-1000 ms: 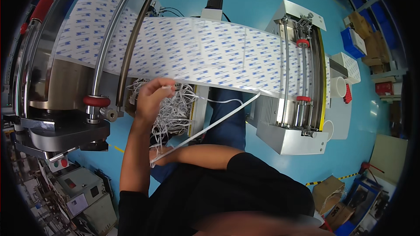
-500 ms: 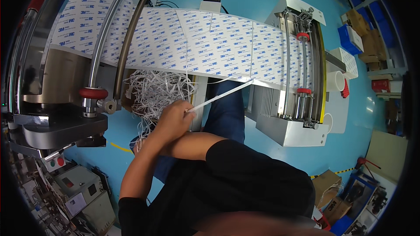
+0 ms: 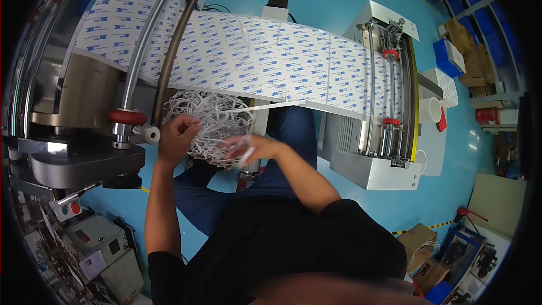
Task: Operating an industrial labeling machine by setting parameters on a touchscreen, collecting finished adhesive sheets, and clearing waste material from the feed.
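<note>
Item: our left hand (image 3: 178, 134), at the left edge of the heap of white paper strips (image 3: 212, 124). Fingers curled loosely into the tangle; whether they grip any strand we cannot tell. A second ago this hand alone was buried in the strips; half a second ago it had drawn back toward us with a single long strip pinched.

Item: our right hand (image 3: 248, 148), at the near right edge of the heap, fingers spread and blurred, a short white strip lying against them. It was out of sight in both earlier views; it has now come in to join the left.

Item: long thin strip (image 3: 271, 104), running taut from the heap along the near edge of the printed white web (image 3: 271, 62) toward the cutting unit (image 3: 384, 107). Earlier it slanted down to our hand; now it lies higher and flatter, close under the web's edge. We judge that the trimmed edge is being fed back into the heap, both hands gathering.

Item: steel rollers (image 3: 164, 39) with red collar (image 3: 127, 117), left end of the machine, carrying the web.

Item: blue floor (image 3: 339, 0), beneath all.
</note>
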A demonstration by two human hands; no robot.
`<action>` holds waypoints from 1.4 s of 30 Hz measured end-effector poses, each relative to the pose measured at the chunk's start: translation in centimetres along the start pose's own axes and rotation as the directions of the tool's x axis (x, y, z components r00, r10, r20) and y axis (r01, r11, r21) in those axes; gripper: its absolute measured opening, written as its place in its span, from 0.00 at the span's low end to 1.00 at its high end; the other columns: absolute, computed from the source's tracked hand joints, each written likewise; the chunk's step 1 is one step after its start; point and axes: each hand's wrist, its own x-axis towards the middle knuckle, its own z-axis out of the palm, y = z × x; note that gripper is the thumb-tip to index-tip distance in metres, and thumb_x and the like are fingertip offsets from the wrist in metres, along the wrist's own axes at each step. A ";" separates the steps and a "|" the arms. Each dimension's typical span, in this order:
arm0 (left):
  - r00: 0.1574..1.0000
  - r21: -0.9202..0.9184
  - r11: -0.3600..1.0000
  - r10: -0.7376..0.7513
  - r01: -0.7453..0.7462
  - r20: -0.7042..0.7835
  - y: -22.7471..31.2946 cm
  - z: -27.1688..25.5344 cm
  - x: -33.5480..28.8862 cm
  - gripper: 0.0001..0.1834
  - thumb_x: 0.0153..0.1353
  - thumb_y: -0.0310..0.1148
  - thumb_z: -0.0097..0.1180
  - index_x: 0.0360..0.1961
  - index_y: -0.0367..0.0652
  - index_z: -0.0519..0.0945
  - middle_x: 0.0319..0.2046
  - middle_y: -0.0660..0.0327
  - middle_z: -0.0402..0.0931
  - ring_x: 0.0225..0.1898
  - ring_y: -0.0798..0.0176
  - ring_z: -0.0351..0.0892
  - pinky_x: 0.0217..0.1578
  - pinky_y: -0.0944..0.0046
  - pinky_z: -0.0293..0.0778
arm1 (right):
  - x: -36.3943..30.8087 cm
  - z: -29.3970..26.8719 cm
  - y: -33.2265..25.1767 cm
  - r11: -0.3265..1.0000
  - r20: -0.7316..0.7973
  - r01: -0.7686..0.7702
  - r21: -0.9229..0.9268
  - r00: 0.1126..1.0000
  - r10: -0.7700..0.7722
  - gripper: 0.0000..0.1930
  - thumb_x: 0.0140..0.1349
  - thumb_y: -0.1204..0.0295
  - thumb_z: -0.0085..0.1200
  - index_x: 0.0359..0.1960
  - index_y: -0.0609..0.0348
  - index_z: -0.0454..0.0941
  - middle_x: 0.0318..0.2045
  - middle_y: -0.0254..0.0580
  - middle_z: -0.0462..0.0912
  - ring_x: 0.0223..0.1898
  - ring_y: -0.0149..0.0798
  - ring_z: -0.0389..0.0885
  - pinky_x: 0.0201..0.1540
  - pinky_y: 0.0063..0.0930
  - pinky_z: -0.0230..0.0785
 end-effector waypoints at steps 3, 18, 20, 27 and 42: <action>0.999 -0.032 0.998 -0.051 0.051 -0.011 0.1 0.1 -0.5 0.03 0.59 0.26 0.56 0.33 0.39 0.77 0.24 0.71 0.73 0.25 0.80 0.67 0.27 0.76 0.63 | -3.6 -2.8 1.9 0.898 -0.178 0.248 0.363 0.965 -0.195 0.35 0.46 0.75 0.65 0.59 0.61 0.66 0.58 0.49 0.69 0.46 0.41 0.77 0.53 0.35 0.69; 0.985 -0.261 0.965 -0.046 0.002 -0.164 -2.8 0.9 -4.7 0.03 0.58 0.24 0.57 0.34 0.37 0.77 0.29 0.67 0.76 0.31 0.76 0.73 0.34 0.75 0.69 | -1.4 -1.0 0.7 0.988 -0.756 -0.151 -0.014 0.649 0.088 0.21 0.49 0.78 0.63 0.47 0.67 0.76 0.37 0.40 0.81 0.37 0.32 0.78 0.42 0.26 0.70; 0.982 -0.151 0.988 -0.054 0.026 -0.184 -3.1 -0.4 -6.2 0.04 0.59 0.22 0.56 0.35 0.36 0.76 0.28 0.66 0.76 0.31 0.75 0.73 0.33 0.73 0.70 | -1.1 -0.3 0.6 0.996 -0.665 -0.091 -0.015 0.745 0.058 0.23 0.49 0.78 0.63 0.49 0.67 0.74 0.41 0.42 0.80 0.40 0.33 0.78 0.45 0.27 0.70; 0.953 -0.604 0.795 -0.139 -0.055 -0.270 -9.9 -4.2 -10.4 0.03 0.60 0.23 0.55 0.35 0.39 0.75 0.26 0.66 0.73 0.28 0.72 0.72 0.33 0.72 0.69 | -2.0 -2.4 0.7 0.802 -0.492 0.379 0.462 0.862 -0.123 0.24 0.51 0.82 0.58 0.52 0.65 0.68 0.43 0.50 0.79 0.40 0.37 0.79 0.43 0.27 0.73; 0.973 -0.800 0.599 -0.199 0.029 -0.114 -12.8 -5.1 -12.0 0.18 0.63 0.33 0.54 0.53 0.39 0.73 0.30 0.66 0.74 0.30 0.70 0.72 0.36 0.70 0.69 | 1.7 -4.7 2.9 0.921 -0.848 -0.004 -0.390 0.391 -0.358 0.28 0.46 0.70 0.66 0.50 0.64 0.71 0.40 0.51 0.79 0.39 0.45 0.79 0.43 0.34 0.73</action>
